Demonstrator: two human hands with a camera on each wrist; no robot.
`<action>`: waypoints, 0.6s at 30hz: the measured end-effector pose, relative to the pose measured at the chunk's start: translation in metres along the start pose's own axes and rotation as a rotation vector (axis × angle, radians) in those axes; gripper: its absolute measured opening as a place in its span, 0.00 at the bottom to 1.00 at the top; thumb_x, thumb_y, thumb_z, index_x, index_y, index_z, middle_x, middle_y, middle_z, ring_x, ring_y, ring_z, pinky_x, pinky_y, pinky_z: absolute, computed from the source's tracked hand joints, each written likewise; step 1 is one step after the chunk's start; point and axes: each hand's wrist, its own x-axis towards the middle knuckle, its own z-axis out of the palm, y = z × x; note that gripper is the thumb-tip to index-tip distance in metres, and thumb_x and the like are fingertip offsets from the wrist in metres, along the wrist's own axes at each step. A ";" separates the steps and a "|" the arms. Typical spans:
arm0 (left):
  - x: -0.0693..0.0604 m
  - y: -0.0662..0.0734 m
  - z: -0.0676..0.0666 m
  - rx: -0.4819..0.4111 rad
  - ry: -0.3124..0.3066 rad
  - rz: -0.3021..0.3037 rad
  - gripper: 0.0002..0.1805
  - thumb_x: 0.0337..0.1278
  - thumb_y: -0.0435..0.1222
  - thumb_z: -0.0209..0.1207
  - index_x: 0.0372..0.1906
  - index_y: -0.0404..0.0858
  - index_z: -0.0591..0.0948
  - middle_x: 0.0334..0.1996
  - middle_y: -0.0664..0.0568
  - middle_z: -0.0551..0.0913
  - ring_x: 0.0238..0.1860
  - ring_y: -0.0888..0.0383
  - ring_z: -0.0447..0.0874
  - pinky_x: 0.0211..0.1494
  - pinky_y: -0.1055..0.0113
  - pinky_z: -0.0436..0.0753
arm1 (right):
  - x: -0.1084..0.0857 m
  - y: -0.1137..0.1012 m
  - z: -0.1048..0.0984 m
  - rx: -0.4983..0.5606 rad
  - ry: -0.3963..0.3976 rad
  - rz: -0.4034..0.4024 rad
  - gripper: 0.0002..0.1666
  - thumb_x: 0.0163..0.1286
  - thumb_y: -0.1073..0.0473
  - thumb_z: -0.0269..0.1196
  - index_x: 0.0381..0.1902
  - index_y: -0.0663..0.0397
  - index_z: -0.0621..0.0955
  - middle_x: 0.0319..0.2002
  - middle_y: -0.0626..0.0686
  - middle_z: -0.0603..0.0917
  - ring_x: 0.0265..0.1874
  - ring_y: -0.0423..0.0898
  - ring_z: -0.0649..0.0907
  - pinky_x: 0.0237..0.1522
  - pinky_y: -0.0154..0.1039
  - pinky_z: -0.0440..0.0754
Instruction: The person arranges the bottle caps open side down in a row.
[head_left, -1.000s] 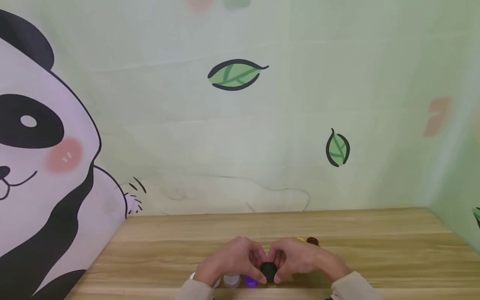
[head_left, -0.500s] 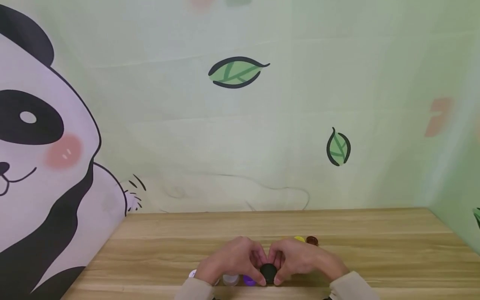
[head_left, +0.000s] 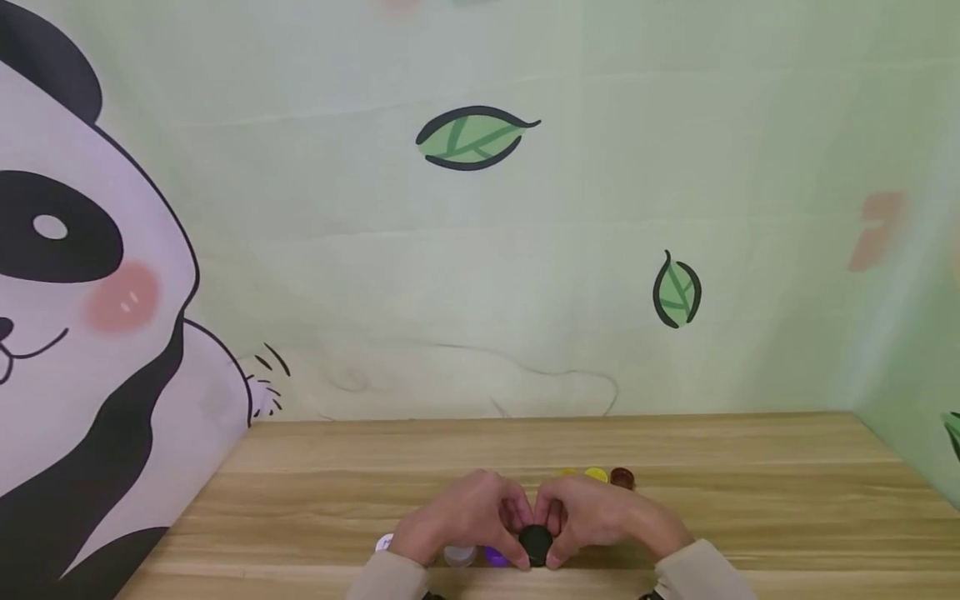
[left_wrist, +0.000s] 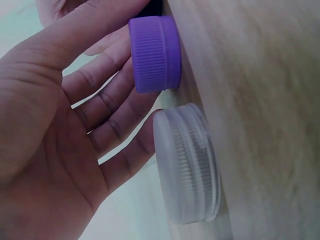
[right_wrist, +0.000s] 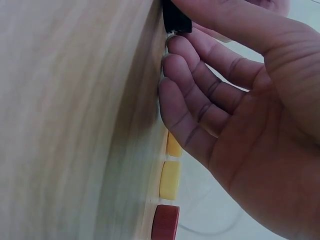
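Observation:
My left hand (head_left: 474,515) and right hand (head_left: 596,515) meet over a black bottle cap (head_left: 536,546), holding it from both sides between thumbs and fingers at the table surface. In the right wrist view only part of the black cap (right_wrist: 177,17) shows, beside the right thumb and fingers. Close to the left fingers stands a purple ribbed cap (left_wrist: 156,55). Beside it is a larger translucent cap (left_wrist: 185,167), near the little finger. In the head view the purple cap (head_left: 497,556) and translucent cap (head_left: 460,556) are partly hidden by the left hand.
A white cap (head_left: 384,542) lies left of the left wrist. Beyond the right hand sit a yellow cap (head_left: 596,475), an orange-yellow cap (head_left: 568,472) and a dark red cap (head_left: 622,477). The wooden table (head_left: 360,458) meets a printed backdrop (head_left: 337,292) behind.
Both hands keep their hold on the black cap, almost still. The head view has shifted slightly, and more of the yellow caps shows past the right hand.

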 end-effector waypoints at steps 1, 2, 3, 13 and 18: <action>0.000 0.000 0.000 0.000 0.000 -0.002 0.18 0.41 0.36 0.86 0.35 0.44 0.87 0.28 0.67 0.85 0.31 0.71 0.83 0.42 0.75 0.81 | 0.000 0.000 0.000 -0.001 0.002 0.001 0.21 0.52 0.70 0.82 0.37 0.52 0.82 0.30 0.46 0.82 0.30 0.37 0.80 0.37 0.33 0.79; 0.000 0.001 -0.001 0.001 0.000 -0.005 0.18 0.40 0.36 0.86 0.35 0.45 0.87 0.29 0.67 0.85 0.31 0.71 0.83 0.42 0.75 0.81 | 0.000 -0.001 0.000 -0.003 0.004 0.002 0.21 0.52 0.70 0.82 0.37 0.52 0.82 0.30 0.46 0.82 0.30 0.37 0.79 0.38 0.33 0.79; 0.000 0.001 -0.001 -0.001 0.000 -0.008 0.18 0.40 0.36 0.86 0.35 0.45 0.87 0.29 0.67 0.85 0.31 0.71 0.83 0.42 0.75 0.81 | 0.000 -0.001 0.000 -0.004 0.004 0.003 0.21 0.52 0.70 0.82 0.37 0.52 0.82 0.31 0.46 0.82 0.30 0.37 0.79 0.38 0.33 0.79; 0.000 0.001 -0.006 -0.117 0.043 0.002 0.17 0.47 0.40 0.84 0.41 0.43 0.90 0.33 0.62 0.89 0.35 0.66 0.85 0.43 0.71 0.84 | -0.006 0.000 -0.013 0.039 0.021 0.028 0.21 0.54 0.67 0.81 0.44 0.55 0.84 0.35 0.49 0.84 0.35 0.44 0.81 0.39 0.36 0.80; 0.006 0.000 -0.008 -0.093 0.137 0.018 0.18 0.51 0.42 0.81 0.45 0.41 0.89 0.37 0.60 0.88 0.39 0.65 0.85 0.44 0.69 0.84 | -0.010 0.006 -0.024 0.030 0.131 -0.010 0.19 0.58 0.64 0.80 0.45 0.59 0.84 0.35 0.48 0.85 0.34 0.45 0.82 0.37 0.37 0.82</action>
